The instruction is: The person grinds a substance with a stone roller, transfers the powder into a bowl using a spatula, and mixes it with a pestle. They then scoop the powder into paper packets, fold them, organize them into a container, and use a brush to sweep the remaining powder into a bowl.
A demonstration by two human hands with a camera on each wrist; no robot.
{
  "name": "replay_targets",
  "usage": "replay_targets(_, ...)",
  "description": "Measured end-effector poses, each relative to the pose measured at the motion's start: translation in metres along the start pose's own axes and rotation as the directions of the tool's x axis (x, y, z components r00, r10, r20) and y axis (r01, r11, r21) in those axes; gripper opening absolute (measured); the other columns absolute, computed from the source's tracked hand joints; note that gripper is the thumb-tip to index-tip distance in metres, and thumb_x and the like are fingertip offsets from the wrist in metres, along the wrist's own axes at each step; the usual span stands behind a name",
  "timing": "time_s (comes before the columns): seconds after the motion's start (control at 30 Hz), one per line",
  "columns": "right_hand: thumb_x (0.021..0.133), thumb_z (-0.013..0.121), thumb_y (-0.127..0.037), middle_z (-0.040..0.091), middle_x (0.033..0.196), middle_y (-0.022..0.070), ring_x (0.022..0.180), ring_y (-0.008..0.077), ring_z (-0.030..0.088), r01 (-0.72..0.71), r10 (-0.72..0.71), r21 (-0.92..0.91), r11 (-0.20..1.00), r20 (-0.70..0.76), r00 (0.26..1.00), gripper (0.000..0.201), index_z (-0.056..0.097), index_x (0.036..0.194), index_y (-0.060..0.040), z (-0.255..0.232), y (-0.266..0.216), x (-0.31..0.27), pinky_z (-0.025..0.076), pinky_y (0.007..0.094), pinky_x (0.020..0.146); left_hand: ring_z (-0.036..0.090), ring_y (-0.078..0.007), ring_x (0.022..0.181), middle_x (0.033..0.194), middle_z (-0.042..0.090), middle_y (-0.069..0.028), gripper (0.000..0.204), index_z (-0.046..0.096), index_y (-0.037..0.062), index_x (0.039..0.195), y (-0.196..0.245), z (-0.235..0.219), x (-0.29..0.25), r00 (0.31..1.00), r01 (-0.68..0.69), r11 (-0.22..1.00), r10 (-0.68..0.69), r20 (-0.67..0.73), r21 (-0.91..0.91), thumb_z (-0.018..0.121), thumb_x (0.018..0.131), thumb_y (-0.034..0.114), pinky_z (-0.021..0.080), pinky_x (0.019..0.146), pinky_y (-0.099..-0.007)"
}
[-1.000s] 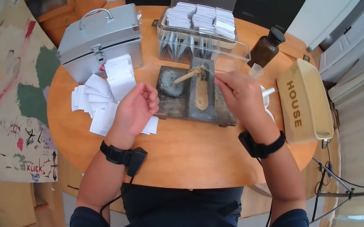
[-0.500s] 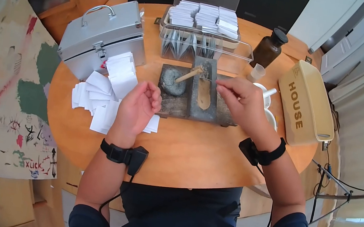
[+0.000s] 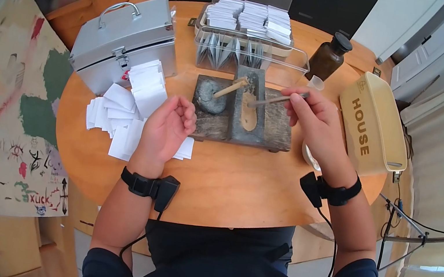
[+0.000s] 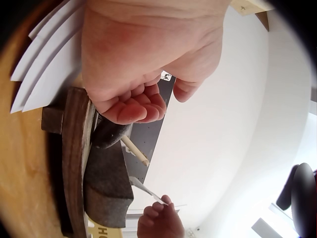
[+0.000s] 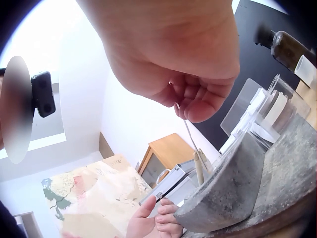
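Observation:
My right hand pinches a thin metal spatula between thumb and fingers. The spatula slants down to the left, its tip at the tan powder in a grey stone trough. The trough stands on a dark wooden board, beside a round grey stone. A wooden stick lies slanted from that stone to the trough. My left hand holds nothing, palm up with loosely curled fingers, near the board's left edge and the folded white paper packets. In the left wrist view the spatula shows a wider end.
A silver metal case stands at the left. Behind the board are a clear bin of white packets and a clear tray. At the right are a brown bottle, a small cup, a white dish and a cream bin.
My right hand has moved right and toward me, and the spatula now shows clearly with its tip over the powder. My left hand has stayed in place.

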State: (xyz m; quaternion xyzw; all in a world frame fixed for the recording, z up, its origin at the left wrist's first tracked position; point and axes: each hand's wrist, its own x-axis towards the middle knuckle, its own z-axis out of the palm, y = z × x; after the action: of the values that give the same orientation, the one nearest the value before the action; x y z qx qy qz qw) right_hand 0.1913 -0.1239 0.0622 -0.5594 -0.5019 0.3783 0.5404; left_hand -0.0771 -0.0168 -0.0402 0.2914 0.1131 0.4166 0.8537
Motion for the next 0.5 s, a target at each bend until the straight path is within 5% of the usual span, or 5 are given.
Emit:
replay_targets(0.27, 0.102, 0.054, -0.018, 0.059, 0.082, -0.0026, 0.074, 0.0050, 0.053, -0.089, 0.083, 0.076, 0.993, 0.079, 0.993, 0.019, 0.066, 0.105, -0.0030, -0.007, 0.011, -0.004, 0.045, 0.0209, 0.066, 0.048, -0.0160, 0.075, 0.085, 0.051, -0.0045, 0.023, 0.054, 0.0069, 0.099, -0.002, -0.002, 0.001, 1.000, 0.004, 1.000, -0.004, -0.001, -0.001, 0.045, 0.104, 0.028, 0.040, 0.066, -0.0282)
replay_targets(0.5, 0.102, 0.053, -0.017, 0.058, 0.084, -0.0025, 0.075, 0.0062, 0.053, -0.117, 0.121, -0.055, 0.992, 0.086, 0.989, 0.018, 0.065, 0.103, -0.0040, -0.004, 0.011, 0.015, 0.046, 0.0212, 0.067, 0.048, -0.0165, 0.075, 0.085, 0.051, -0.0047, 0.024, 0.054, 0.0064, 0.099, 0.000, 0.000, 0.001, 1.000, 0.011, 1.000, -0.011, -0.021, -0.016, 0.045, 0.104, 0.028, 0.040, 0.066, -0.0284)
